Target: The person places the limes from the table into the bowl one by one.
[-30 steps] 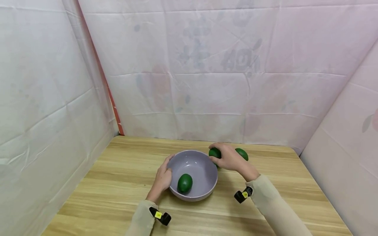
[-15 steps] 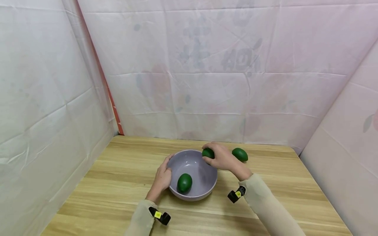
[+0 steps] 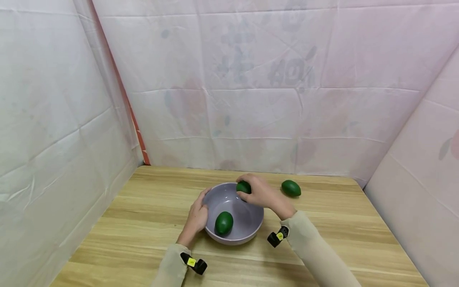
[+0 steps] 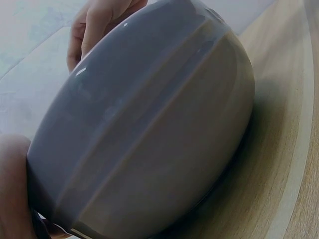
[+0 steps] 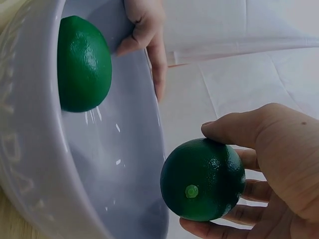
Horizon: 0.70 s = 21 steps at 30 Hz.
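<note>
Our left hand (image 3: pixel 196 217) grips a lavender bowl (image 3: pixel 248 219); one green fruit (image 3: pixel 224 223) lies inside, near that hand. Our right hand (image 3: pixel 263 194) holds a second green fruit (image 5: pixel 199 181) at the bowl's far edge; right of that hand, a third green fruit (image 3: pixel 291 188) lies on the wooden table (image 3: pixel 358 235).

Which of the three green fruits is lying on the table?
The rightmost fruit in the head view, apart from the bowl. Another fruit lies inside it, and the right hand holds the third fruit.
</note>
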Each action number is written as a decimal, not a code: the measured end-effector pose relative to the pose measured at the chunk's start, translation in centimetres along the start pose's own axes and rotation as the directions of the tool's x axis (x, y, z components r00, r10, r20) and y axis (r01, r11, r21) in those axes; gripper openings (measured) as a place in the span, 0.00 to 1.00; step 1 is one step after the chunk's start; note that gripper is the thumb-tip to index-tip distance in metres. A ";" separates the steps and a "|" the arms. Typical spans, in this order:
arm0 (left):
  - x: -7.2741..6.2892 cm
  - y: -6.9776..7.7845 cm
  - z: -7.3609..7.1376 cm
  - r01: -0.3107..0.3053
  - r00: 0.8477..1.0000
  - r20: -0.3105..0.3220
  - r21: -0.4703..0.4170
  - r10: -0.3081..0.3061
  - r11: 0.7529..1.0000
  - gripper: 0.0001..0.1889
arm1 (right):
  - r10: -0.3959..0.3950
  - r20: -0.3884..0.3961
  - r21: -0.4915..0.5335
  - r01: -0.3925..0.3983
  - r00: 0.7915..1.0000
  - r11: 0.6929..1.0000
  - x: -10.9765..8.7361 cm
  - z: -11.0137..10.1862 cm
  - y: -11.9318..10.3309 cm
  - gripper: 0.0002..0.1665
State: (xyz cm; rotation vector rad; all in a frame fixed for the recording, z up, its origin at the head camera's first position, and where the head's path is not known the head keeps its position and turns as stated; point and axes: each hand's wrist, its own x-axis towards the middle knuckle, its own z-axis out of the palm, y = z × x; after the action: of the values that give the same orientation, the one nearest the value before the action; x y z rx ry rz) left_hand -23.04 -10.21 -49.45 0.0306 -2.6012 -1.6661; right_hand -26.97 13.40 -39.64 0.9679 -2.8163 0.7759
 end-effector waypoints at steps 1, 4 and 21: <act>0.0 0.0 0.0 -0.002 1.000 -0.001 0.001 0.002 1.000 0.33 | -0.002 0.002 0.001 0.002 1.000 1.000 0.1 0.1 -0.1 0.23; 0.1 0.0 0.0 -0.008 1.000 -0.005 0.006 0.008 1.000 0.33 | -0.009 0.005 0.000 0.009 1.000 1.000 0.4 0.4 -0.3 0.23; 0.3 -0.1 0.2 0.002 1.000 0.001 0.011 -0.002 1.000 0.32 | -0.072 -0.016 0.039 0.072 0.997 0.997 1.5 1.8 -0.9 0.22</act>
State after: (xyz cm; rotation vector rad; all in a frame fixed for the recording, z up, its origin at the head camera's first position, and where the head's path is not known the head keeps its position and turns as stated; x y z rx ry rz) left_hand -23.36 -10.04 -49.58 0.0324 -2.6118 -1.6532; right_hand -27.50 11.12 -40.49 1.0589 -2.7471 0.8292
